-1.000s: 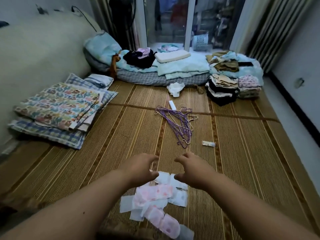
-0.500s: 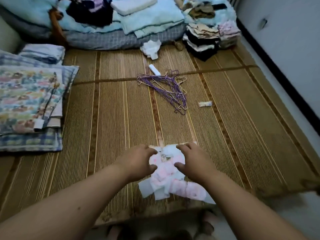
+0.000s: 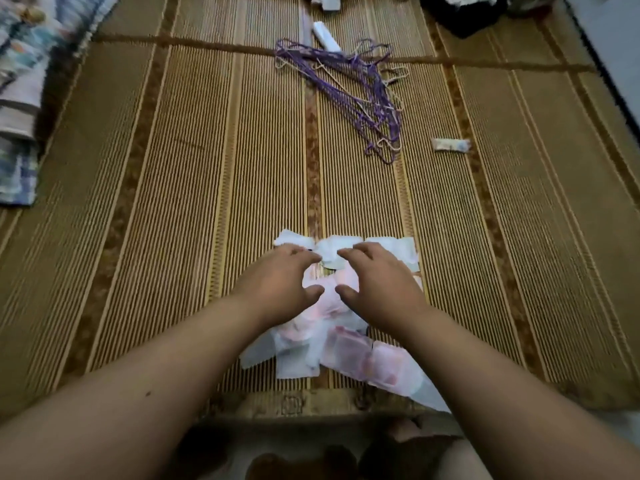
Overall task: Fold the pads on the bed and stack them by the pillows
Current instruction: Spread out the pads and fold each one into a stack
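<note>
Striped brown-and-gold woven straw mat (image 3: 173, 202) is seen across the whole bed. Left hand (image 3: 280, 282) & right hand (image 3: 381, 285) are held over a loose heap of pink-and-white fabric pads (image 3: 360, 355) at the mat's near edge. Fingers are loosely bent & spread, thumbs apart, nothing pinched; contact w/ the pads can't be told. No pad looks folded, so approx. all folding & stacking is judged left; pillows aren't in view.

Folded patterned blankets (image 3: 17, 109) are seen far left, tangled purple wire hangers (image 3: 377, 112) beyond the heap, a small white tube (image 3: 450, 145) to their right, and dark clothing (image 3: 460, 19) top right. The hangers are judged to lie in the path up the mat.
</note>
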Tool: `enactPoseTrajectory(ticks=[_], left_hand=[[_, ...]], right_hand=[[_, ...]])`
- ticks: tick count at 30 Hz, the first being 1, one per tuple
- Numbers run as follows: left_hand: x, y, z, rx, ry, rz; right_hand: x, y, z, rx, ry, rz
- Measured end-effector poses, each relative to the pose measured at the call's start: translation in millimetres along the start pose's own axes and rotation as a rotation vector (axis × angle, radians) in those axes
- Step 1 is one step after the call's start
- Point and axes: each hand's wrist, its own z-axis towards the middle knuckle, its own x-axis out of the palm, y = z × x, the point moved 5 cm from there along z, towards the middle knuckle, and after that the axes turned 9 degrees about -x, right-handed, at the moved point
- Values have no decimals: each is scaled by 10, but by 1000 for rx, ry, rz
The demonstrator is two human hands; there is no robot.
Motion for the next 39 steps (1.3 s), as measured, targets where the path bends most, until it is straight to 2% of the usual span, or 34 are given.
enactPoseTrajectory(ticks=[5,10,13,20,30,34,39], left_hand=[[558,143,321,32,-91,8],[803,240,422,93,-336,-43],[882,249,353,122,-404,-56],[935,68,-189,157,-448,26],[881,-51,-1375,206,-571,132],[1055,56,-1564,169,-544,177],[1350,214,-1313,109,-444,175]], right_hand=[[501,-260,224,-49,-86,-6],[847,-340,287,-103,-244,67],[943,-316,225,-121,-296,49],[927,-126,-273,-120,-356,-78],[746,281,-1260,-189,-482,-111],[887,271,-1448,-184,-455,-128],[1262,62,-1297,-126,-341,-118]])
